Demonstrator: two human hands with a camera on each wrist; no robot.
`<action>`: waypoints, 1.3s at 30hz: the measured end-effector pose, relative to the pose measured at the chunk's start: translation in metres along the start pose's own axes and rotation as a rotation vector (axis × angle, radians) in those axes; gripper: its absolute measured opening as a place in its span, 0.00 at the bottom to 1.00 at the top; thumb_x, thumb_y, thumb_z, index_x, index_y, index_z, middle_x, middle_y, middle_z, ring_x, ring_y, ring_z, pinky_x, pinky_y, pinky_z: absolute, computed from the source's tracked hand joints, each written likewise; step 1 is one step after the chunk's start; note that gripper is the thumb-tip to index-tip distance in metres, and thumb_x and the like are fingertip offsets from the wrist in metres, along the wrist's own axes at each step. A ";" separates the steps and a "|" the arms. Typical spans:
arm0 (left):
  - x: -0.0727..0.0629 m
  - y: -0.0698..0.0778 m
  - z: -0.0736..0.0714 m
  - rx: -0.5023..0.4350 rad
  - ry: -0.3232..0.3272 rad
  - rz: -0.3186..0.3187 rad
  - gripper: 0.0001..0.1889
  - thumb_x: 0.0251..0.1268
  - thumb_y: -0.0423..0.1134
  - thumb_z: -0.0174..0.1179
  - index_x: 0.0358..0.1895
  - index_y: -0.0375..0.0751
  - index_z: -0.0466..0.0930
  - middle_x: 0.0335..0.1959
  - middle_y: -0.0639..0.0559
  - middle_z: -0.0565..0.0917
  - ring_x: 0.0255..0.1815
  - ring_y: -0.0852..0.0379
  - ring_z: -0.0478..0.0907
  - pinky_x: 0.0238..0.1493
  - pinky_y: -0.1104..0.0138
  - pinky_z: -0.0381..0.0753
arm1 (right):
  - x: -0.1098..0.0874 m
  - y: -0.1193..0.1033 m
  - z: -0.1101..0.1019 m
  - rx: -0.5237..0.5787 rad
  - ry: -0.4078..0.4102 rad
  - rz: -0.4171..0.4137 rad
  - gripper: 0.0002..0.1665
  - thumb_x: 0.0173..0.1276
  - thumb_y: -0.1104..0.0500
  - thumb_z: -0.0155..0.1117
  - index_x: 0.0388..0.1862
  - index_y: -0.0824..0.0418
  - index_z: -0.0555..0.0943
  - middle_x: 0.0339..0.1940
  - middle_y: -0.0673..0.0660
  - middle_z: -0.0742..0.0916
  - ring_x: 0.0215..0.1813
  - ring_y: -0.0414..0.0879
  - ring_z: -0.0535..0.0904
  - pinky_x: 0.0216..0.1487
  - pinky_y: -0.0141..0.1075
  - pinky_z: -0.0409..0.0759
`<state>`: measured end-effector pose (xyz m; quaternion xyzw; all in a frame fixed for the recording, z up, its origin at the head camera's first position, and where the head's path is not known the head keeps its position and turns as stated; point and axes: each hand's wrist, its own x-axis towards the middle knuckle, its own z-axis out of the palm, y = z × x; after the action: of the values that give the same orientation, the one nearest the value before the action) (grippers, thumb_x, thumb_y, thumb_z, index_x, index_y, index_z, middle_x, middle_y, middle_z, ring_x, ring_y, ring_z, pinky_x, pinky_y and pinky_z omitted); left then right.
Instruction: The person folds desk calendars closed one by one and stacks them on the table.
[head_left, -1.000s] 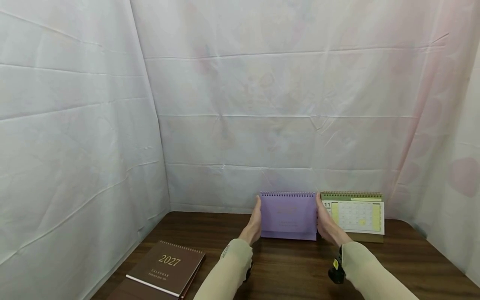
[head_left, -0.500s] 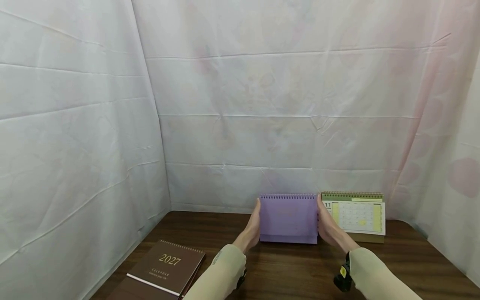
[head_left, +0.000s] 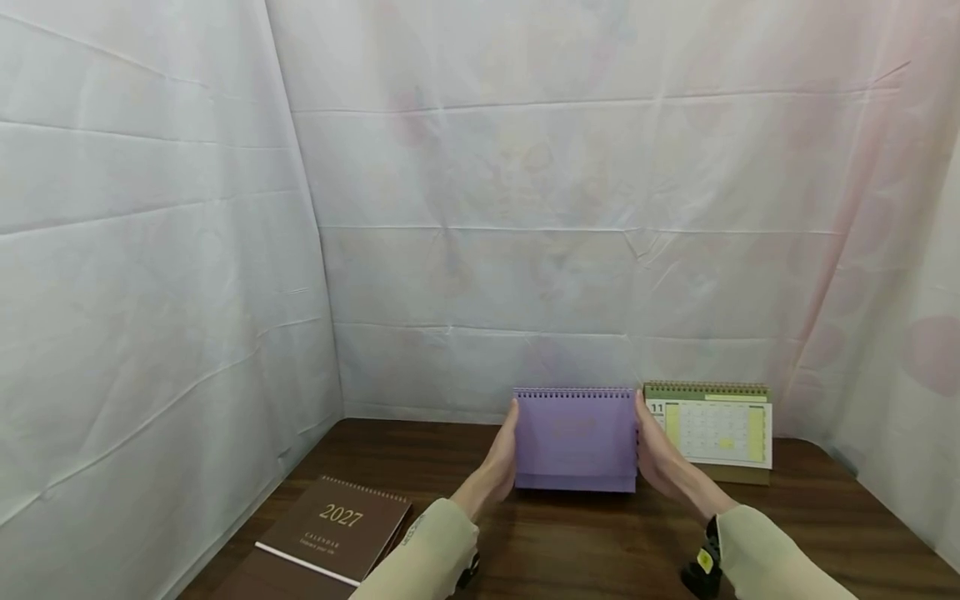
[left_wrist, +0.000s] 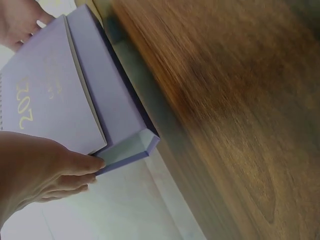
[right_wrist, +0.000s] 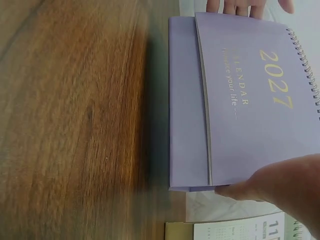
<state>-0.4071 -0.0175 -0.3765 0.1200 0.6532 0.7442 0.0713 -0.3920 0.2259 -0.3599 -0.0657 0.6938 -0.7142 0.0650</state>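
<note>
A purple spiral-bound 2027 desk calendar (head_left: 573,442) stands upright, tented, between my two hands. My left hand (head_left: 495,462) holds it by its left side edge. In the left wrist view, the thumb (left_wrist: 82,162) lies by the lower corner of the cover, with the other fingers just beyond. My right hand (head_left: 663,458) holds the opposite side edge, its thumb (right_wrist: 240,190) against that side in the right wrist view. The calendar's base is close over the wooden table (head_left: 570,542). Much of each hand's fingers is hidden behind the calendar.
Right behind my right hand stands a green and white desk calendar (head_left: 723,433) showing 11. A brown 2027 calendar (head_left: 330,533) lies at the front left, partly covered by my left sleeve. Pale cloth (head_left: 480,275) hangs behind the table and along both sides.
The purple calendar has come slightly nearer to me and a little left, with both hands along its sides. The green and brown calendars have stayed in place.
</note>
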 end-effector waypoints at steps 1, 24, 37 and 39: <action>-0.002 0.001 0.000 -0.006 0.001 -0.001 0.44 0.71 0.69 0.30 0.78 0.46 0.29 0.79 0.46 0.27 0.78 0.42 0.20 0.74 0.41 0.22 | -0.002 -0.001 0.001 -0.006 -0.005 -0.006 0.52 0.62 0.19 0.23 0.68 0.38 0.11 0.72 0.47 0.18 0.73 0.51 0.10 0.72 0.59 0.17; -0.050 0.019 0.005 -0.027 -0.024 0.020 0.48 0.67 0.72 0.35 0.78 0.48 0.28 0.79 0.48 0.26 0.78 0.42 0.18 0.72 0.40 0.20 | -0.047 -0.021 0.012 -0.005 -0.124 -0.008 0.55 0.65 0.20 0.19 0.73 0.51 0.15 0.77 0.61 0.27 0.76 0.62 0.18 0.73 0.64 0.26; -0.068 0.022 0.013 -0.009 0.037 -0.036 0.53 0.63 0.75 0.39 0.78 0.46 0.27 0.79 0.46 0.25 0.77 0.40 0.18 0.70 0.36 0.22 | -0.066 -0.022 0.017 0.012 -0.112 -0.007 0.55 0.67 0.22 0.20 0.76 0.55 0.21 0.78 0.63 0.31 0.78 0.63 0.23 0.73 0.64 0.28; -0.071 0.024 0.014 -0.006 0.046 -0.041 0.54 0.62 0.76 0.40 0.78 0.46 0.27 0.79 0.45 0.25 0.77 0.39 0.18 0.70 0.36 0.21 | -0.070 -0.023 0.019 0.000 -0.111 -0.011 0.54 0.67 0.22 0.20 0.76 0.54 0.21 0.78 0.62 0.31 0.78 0.63 0.23 0.74 0.63 0.29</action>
<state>-0.3336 -0.0262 -0.3575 0.0892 0.6547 0.7472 0.0716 -0.3201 0.2204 -0.3365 -0.1089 0.6887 -0.7099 0.0994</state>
